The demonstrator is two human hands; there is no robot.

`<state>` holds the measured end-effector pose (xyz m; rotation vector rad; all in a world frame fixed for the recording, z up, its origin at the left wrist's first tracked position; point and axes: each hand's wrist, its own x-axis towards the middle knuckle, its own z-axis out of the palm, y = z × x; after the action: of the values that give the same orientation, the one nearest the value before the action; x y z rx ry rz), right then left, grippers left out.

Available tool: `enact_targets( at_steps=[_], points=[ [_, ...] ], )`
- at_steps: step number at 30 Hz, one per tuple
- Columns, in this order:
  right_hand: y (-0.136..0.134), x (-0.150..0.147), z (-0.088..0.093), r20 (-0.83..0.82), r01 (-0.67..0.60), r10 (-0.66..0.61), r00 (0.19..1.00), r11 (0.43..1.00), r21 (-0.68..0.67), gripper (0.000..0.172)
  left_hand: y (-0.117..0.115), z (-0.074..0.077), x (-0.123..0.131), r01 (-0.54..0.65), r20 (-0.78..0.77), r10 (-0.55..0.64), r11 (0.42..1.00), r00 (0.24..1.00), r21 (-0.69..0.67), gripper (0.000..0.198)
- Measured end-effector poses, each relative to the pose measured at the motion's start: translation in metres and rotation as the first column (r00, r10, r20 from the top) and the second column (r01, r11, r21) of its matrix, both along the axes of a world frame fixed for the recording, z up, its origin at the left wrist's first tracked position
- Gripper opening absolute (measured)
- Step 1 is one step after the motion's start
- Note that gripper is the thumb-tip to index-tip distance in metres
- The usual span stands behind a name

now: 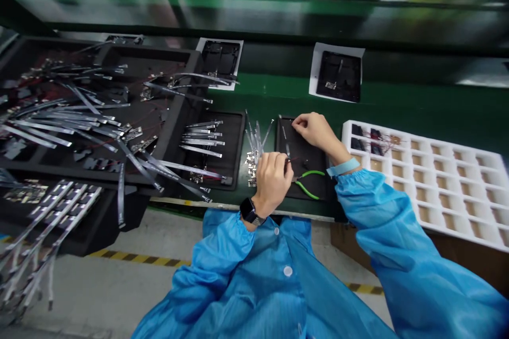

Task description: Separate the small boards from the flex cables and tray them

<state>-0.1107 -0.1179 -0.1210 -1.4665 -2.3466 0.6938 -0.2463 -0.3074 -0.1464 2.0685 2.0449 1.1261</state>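
Observation:
My left hand [272, 176] is closed in a pinch over the left edge of a black work tray [306, 156], holding something small that I cannot make out. My right hand [316, 130] rests on the far side of the same tray with its fingers curled, pressing on a small part. Green-handled pliers [308, 183] lie on the tray between my wrists. Several silver ribbon cables [256, 140] lie on the green belt [278, 98] just left of the tray.
A black tray with more ribbon cables [207, 145] sits to the left, beside large black trays heaped with cables [79, 111]. A white compartment tray [437, 180] stands at the right. Two black units on white sheets, one [220, 61] and another [339, 74], lie further back.

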Motion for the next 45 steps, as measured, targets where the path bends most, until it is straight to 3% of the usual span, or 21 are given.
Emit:
enact_targets(
  at_steps=[4,9,13,17,26,33,45],
  points=[
    [0.005,0.016,0.005,-0.092,0.128,-0.135,0.987,0.989,-0.073,0.020,0.001,0.001,-0.003,-0.037,-0.030,0.033,0.988,0.999,-0.147,0.013],
    [-0.001,0.037,0.012,-0.384,0.188,-0.250,0.889,0.963,-0.193,0.028,-0.020,0.016,-0.025,-0.017,-0.004,0.016,0.992,1.000,-0.126,0.027],
    [-0.017,0.039,0.027,-0.585,0.106,-0.281,0.761,0.943,-0.316,0.024,-0.037,0.030,-0.065,-0.126,-0.107,0.107,0.974,0.988,-0.188,0.022],
    [-0.036,0.031,0.041,-0.664,0.006,-0.270,0.697,0.929,-0.370,0.020,-0.036,0.033,-0.087,-0.099,-0.235,0.023,0.942,0.972,-0.320,0.029],
    [-0.069,0.018,0.052,-0.660,-0.126,-0.238,0.713,0.882,-0.455,0.034,-0.042,0.027,-0.077,-0.006,-0.223,-0.076,0.938,0.972,-0.348,0.019],
    [-0.084,0.015,0.045,-0.543,-0.119,-0.211,0.813,0.853,-0.509,0.036,-0.054,0.024,-0.082,0.027,-0.218,-0.109,0.937,0.970,-0.349,0.027],
    [-0.104,0.006,0.041,-0.506,-0.264,0.006,0.863,0.859,-0.440,0.034,-0.065,0.022,-0.085,0.065,-0.145,-0.110,0.957,0.983,-0.283,0.009]
  ],
)
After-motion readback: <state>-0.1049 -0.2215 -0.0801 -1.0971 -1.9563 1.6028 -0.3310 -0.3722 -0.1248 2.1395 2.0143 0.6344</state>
